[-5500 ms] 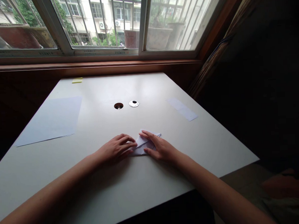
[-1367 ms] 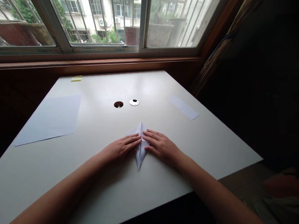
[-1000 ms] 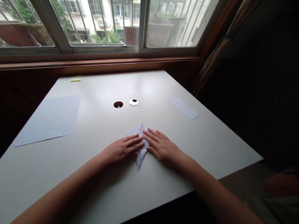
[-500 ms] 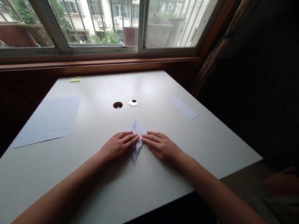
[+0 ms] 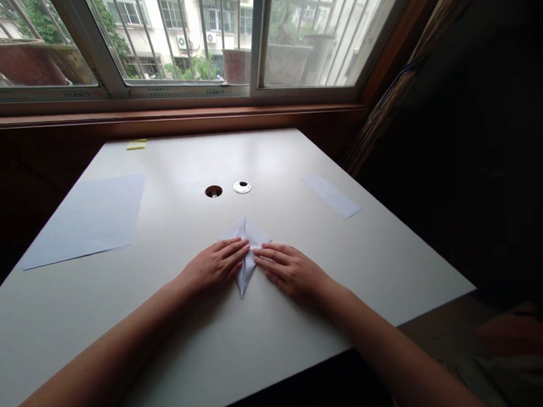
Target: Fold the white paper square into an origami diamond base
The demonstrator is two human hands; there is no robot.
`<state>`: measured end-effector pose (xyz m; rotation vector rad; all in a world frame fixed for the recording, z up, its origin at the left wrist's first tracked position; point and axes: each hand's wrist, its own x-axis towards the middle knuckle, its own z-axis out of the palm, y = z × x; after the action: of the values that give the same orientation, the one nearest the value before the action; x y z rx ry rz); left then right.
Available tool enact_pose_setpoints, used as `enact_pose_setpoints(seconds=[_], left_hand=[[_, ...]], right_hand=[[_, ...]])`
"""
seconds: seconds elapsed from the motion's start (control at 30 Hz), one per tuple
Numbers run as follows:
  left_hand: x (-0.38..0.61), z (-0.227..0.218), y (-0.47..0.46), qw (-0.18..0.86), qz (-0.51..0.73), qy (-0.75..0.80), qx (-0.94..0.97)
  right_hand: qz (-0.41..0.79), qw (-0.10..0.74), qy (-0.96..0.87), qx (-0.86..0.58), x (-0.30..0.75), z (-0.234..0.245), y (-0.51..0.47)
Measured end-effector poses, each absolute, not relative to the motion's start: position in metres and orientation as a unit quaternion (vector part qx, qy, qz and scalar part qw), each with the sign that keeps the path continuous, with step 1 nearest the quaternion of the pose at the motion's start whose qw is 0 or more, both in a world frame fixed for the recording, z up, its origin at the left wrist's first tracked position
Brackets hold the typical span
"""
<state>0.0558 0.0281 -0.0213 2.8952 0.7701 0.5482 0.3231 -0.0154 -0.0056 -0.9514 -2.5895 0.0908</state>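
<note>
A folded white sheet of paper [image 5: 255, 230] lies on the white table [image 5: 270, 361], with a point at its far end and a narrower point toward me. My left hand [image 5: 217, 262] rests flat on its left side, fingers stretched out over the paper and the fingertips close to its middle crease. From the other side, my right hand [image 5: 288, 266] lies with extended fingers on the right part of the paper. The fingertips of both hands nearly meet at the crease. Parts of the folded paper are hidden under my fingers.
Flat white sheets [image 5: 90, 216] lie at the left, and a paper strip [image 5: 332, 197] at the right. Beyond the folded paper are a round hole [image 5: 213, 192] in the tabletop and its metal cover [image 5: 242, 187]. Yellow sticky notes [image 5: 136, 144] lie near the far edge, below the window.
Both hands have shifted slightly on the paper, my right hand a little toward me and to the left. More of the paper's right corner now shows.
</note>
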Motion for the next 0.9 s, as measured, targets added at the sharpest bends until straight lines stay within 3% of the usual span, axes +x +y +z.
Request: enact_pose_setpoints(seconds=[0.23, 0.53, 0.9], left_hand=[[0.055, -0.024, 0.03, 0.039, 0.172, 0.262, 0.949], [0.055, -0.017, 0.022, -0.014, 0.143, 0.373, 0.917], [0.062, -0.012, 0.018, -0.025, 0.159, 0.377, 0.912]], right_hand=[[0.029, 0.151, -0.936, -0.318, 0.312, -0.011, -0.023], [0.052, 0.212, -0.93, -0.296, 0.307, -0.008, -0.025], [0.074, 0.255, -0.909, -0.321, 0.308, -0.011, -0.02]])
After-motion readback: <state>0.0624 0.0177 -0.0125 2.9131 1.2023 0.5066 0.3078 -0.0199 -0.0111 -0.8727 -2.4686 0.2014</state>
